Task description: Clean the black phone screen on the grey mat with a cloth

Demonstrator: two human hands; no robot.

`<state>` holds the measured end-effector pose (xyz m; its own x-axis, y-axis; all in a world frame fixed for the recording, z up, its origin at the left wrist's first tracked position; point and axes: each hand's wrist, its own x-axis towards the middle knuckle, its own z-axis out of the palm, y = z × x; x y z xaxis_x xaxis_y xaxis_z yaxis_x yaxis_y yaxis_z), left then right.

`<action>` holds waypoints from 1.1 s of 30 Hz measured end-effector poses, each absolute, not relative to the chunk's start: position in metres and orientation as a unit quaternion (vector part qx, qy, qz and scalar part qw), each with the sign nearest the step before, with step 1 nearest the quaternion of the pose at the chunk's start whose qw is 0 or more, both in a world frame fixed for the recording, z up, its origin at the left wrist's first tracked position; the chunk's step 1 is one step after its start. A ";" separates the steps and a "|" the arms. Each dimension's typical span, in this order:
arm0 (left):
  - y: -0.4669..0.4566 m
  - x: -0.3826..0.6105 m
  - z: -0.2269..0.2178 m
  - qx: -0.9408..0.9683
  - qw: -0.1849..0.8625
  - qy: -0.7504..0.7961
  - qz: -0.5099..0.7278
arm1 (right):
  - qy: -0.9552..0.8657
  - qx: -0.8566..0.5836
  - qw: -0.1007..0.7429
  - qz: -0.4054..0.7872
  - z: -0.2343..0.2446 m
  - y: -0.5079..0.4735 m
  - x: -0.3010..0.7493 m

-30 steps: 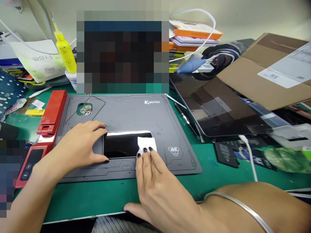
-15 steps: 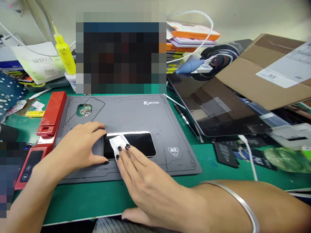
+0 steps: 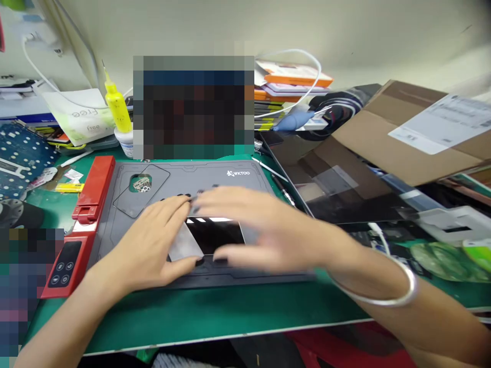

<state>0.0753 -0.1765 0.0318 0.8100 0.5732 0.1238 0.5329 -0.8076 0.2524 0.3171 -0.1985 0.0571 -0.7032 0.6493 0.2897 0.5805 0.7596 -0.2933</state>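
Observation:
A black phone (image 3: pixel 218 237) lies screen up on the grey work mat (image 3: pixel 230 179). My left hand (image 3: pixel 153 240) spans the phone's left end, fingers at the far edge and thumb at the near edge. A pale wipe (image 3: pixel 184 244) rests on the left part of the screen beside that hand. My right hand (image 3: pixel 253 230) arches over the phone's right half, smeared by motion, with fingertips near the far edge and thumb near the front edge. A silver bangle sits on my right wrist.
A red tool case (image 3: pixel 86 214) lies along the mat's left side. A yellow glue bottle (image 3: pixel 117 107) stands behind it. A dark tablet (image 3: pixel 345 179), a cardboard box (image 3: pixel 414 133), cables and stacked packages crowd the right and back. The green cutting mat (image 3: pixel 215 312) runs along the front.
My right hand has left the wipe on the screen and lifted over the phone's right half. My left hand slid further onto the phone. The camera has tilted up slightly.

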 end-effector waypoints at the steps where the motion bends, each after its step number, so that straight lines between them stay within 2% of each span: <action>1: -0.178 0.080 0.028 0.946 0.084 0.297 0.098 | -0.902 -0.370 0.213 0.067 0.060 -0.183 0.327; 3: -0.180 0.087 0.020 0.950 0.039 0.297 0.090 | -0.858 -0.462 0.223 -0.024 0.062 -0.145 0.350; 6: -0.181 0.094 0.004 0.950 -0.016 0.306 0.063 | -0.783 -0.579 0.186 -0.131 0.055 -0.080 0.383; 9: -0.181 0.094 -0.008 0.944 -0.029 0.327 0.033 | -0.720 -0.626 0.226 -0.196 0.040 -0.024 0.409; 14: -0.189 0.096 -0.014 0.949 0.005 0.314 0.002 | -0.708 -0.623 0.269 -0.196 0.012 0.031 0.431; 18: -0.191 0.099 -0.015 0.953 0.015 0.301 0.019 | -0.700 -0.612 0.313 -0.194 0.013 0.045 0.450; 22: -0.185 0.095 -0.017 0.942 0.017 0.335 0.028 | -0.694 -0.575 0.384 -0.198 0.033 0.005 0.445; 27: -0.185 0.101 -0.015 0.939 0.036 0.342 0.012 | -0.797 -0.461 0.343 -0.186 0.043 -0.117 0.386; 31: -0.189 0.120 -0.011 0.946 0.059 0.320 -0.015 | -0.865 -0.377 0.312 -0.111 0.021 -0.185 0.352; 33: -0.191 0.133 -0.009 0.946 0.065 0.315 -0.027 | -0.867 -0.370 0.323 -0.091 0.010 -0.197 0.349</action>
<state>0.1331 -0.1907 -0.0086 0.8001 0.5928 -0.0916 0.5998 -0.7930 0.1068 0.3488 -0.1974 0.0104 -0.5184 0.5818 0.6267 0.6997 0.7099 -0.0803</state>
